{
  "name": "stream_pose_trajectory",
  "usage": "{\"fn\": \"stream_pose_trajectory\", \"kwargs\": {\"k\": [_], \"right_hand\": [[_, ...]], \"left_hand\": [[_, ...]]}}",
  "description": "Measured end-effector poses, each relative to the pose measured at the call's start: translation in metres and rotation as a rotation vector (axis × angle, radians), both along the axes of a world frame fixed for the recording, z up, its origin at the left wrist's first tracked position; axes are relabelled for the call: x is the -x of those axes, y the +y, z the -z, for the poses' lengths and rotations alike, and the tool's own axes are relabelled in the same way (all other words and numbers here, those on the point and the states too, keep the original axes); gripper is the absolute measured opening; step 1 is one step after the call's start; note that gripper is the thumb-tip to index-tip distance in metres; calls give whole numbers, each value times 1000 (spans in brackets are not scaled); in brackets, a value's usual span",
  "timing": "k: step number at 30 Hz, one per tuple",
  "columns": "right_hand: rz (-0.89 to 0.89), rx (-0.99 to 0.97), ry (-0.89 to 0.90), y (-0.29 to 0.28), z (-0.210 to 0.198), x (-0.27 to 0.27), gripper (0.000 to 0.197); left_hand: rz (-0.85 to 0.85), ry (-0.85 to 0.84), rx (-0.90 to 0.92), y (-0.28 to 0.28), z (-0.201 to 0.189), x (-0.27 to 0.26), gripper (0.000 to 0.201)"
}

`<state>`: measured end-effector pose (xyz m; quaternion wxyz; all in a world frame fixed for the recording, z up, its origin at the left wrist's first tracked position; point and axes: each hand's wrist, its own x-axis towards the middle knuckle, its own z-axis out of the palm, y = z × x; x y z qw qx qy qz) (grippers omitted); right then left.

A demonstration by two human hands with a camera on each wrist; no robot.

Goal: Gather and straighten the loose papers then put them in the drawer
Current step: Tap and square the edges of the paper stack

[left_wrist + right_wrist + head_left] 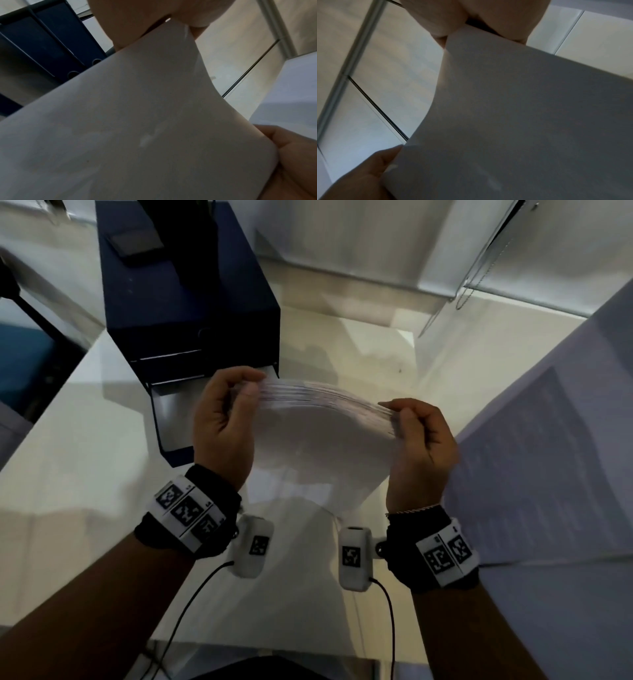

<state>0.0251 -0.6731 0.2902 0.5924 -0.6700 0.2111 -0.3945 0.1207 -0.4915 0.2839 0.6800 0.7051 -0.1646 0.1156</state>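
The papers point(322, 436) are held upright above the counter point(85, 474), side edges pinched by left hand point(222, 422) and right hand point(421, 446); straightening judged underway, next to be lowered into the open drawer point(171, 412) far left.

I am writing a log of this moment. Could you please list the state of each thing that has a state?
paper stack: held upright above the desk, top edges bowed and fanned
left hand: grips the stack's left side
right hand: grips the stack's right side
drawer: pulled open
dark blue drawer box: stands on the desk
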Motion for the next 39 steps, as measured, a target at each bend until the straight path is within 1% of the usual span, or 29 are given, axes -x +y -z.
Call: {"fn": "stream_pose_trajectory", "kwargs": {"k": [2, 5, 8, 10, 11, 12, 13, 14, 15, 16, 18, 19, 20, 21, 23, 24, 25, 26, 27, 28, 29, 31, 33, 34, 35, 36, 37, 38, 39], "right_hand": [[0, -8, 12, 2, -2, 0, 22], [7, -73, -4, 3, -4, 1, 29], [-3, -78, -12, 3, -3, 2, 28], [-16, -85, -44, 4, 1, 4, 29], [-48, -79, -49, 5, 3, 5, 34], [-94, -63, -37, 4, 7, 7, 44], [-145, -39, -11, 2, 12, 10, 56], [-185, -12, 26, 0, 18, 11, 65], [-201, 4, 67, -3, 23, 13, 73], [-198, 2, 99, -6, 29, 12, 78], [-185, -34, 153, -12, 37, 12, 83], [-196, -40, 171, -13, 39, 10, 82], [-197, -46, 195, -16, 42, 9, 78], [-186, -48, 211, -18, 45, 9, 72], [-191, -72, 190, -22, 50, 7, 63], [-202, -84, 185, -24, 51, 5, 62], [-212, -89, 203, -24, 52, 4, 61], [-214, -77, 233, -25, 52, 4, 56], [-214, -59, 258, -27, 50, 3, 48], [-218, -42, 275, -28, 48, 3, 41], [-221, -28, 276, -27, 46, 4, 37], [-226, -29, 229, -27, 42, 8, 38], [-215, -10, 161, -29, 40, 10, 40], [-216, -1, 160, -29, 41, 12, 42], [-226, 9, 169, -28, 42, 13, 50], [-254, 3, 195, -28, 45, 14, 62], [-282, -40, 225, -29, 49, 14, 70], [-309, -97, 248, -32, 53, 13, 70], [-334, -140, 264, -32, 56, 12, 66]], "left_hand": [[6, 40, 33, -2, -4, 0, 19], [11, 160, 142, -3, -11, -1, 24], [-17, 181, 77, -3, -14, -5, 23], [-26, 184, 87, -3, -14, -6, 23], [-26, 188, 113, -3, -14, -7, 24], [-20, 193, 144, -3, -13, -8, 25], [8, 195, 184, 0, -11, -11, 25], [73, 197, 226, 3, -8, -13, 25], [164, 199, 245, 7, -4, -16, 33], [248, 208, 209, 12, 4, -19, 49], [369, 253, 51, 18, 16, -22, 85], [408, 289, -25, 19, 21, -23, 96], [439, 326, -81, 19, 29, -26, 101], [462, 353, -103, 20, 35, -28, 102], [493, 389, -68, 22, 42, -30, 97], [510, 401, -55, 21, 44, -30, 90], [521, 415, -60, 21, 46, -28, 77], [521, 420, -71, 20, 47, -24, 59], [504, 410, -79, 18, 46, -22, 42], [474, 394, -76, 16, 44, -20, 31], [445, 378, -62, 15, 43, -17, 29], [411, 364, -12, 14, 38, -15, 31], [417, 314, 15, 18, 34, -13, 33], [435, 313, 5, 21, 34, -12, 34], [449, 337, -22, 24, 36, -12, 35], [472, 372, -53, 27, 38, -11, 36], [481, 412, -87, 28, 43, -11, 38], [487, 442, -123, 28, 46, -9, 41], [484, 460, -142, 26, 47, -6, 44]]}}
